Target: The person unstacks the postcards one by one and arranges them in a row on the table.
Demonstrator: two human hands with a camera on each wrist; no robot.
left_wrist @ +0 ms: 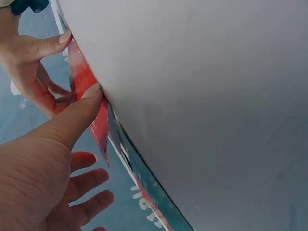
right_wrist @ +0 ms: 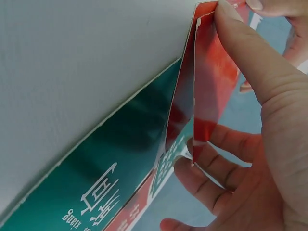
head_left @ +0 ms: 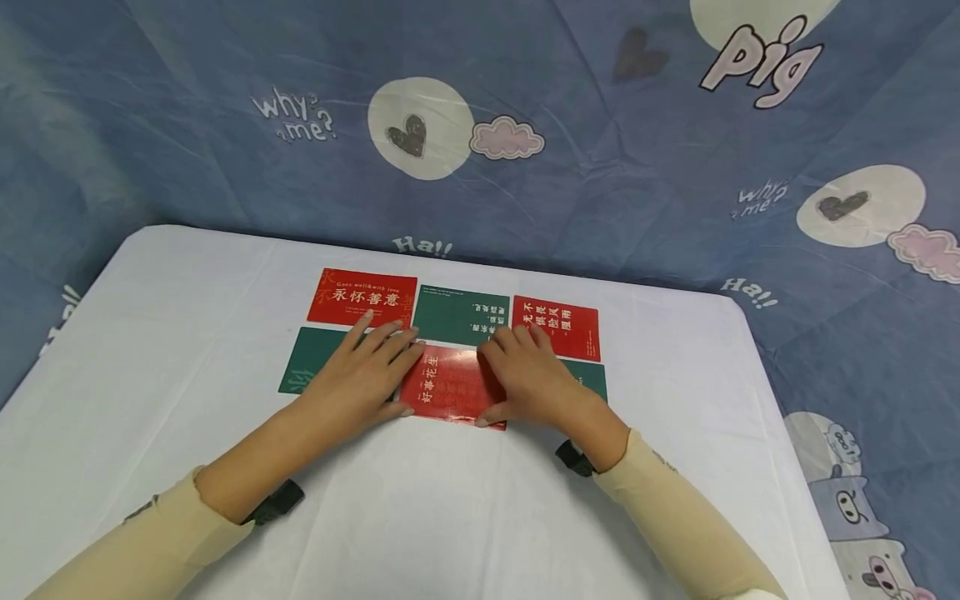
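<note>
A glossy red card (head_left: 450, 385) with white Chinese characters lies at the middle of the front row, between both hands. My right hand (head_left: 528, 375) grips its right end, thumb at the near edge and fingers curled over the far edge. My left hand (head_left: 363, 371) holds its left end, the thumb (left_wrist: 91, 96) on the near edge and the index finger by the far corner. In the right wrist view the red card stands tilted, with a second red layer (right_wrist: 182, 96) under it. A green card (right_wrist: 106, 149) lies beside that layer.
Behind are a red card (head_left: 360, 298), a green card (head_left: 459, 317) and another red card (head_left: 558, 329). Green cards (head_left: 307, 358) flank the front row, partly hidden by my hands. The white tabletop (head_left: 420, 517) meets a blue patterned cloth (head_left: 525, 208) at the back.
</note>
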